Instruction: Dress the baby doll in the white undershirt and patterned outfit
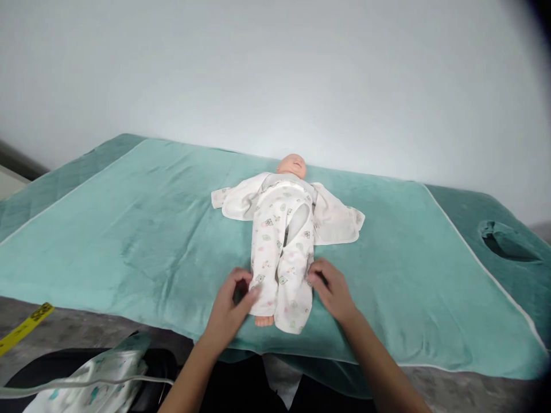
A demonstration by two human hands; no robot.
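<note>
A baby doll (293, 164) lies on its back, head towards the wall, in a white wrap top (338, 215) with both sleeves spread out. White printed baby trousers (267, 246) cover its legs, an open slit showing at the crotch. My left hand (232, 301) is at the lower outer edge of one trouser leg, thumb on the front and fingers curled at the side. On the other leg's outer edge, my right hand (331, 287) pinches the cloth. One bare foot (264, 320) sticks out of the left cuff; the right cuff hides the other foot.
The doll lies on a padded bed with a teal cover (172, 241), set against a white wall (275, 74). A face hole (508, 244) is at the right end. Below left are printed cloth (99, 378), a white cable (86, 382) and a yellow strip (26, 330).
</note>
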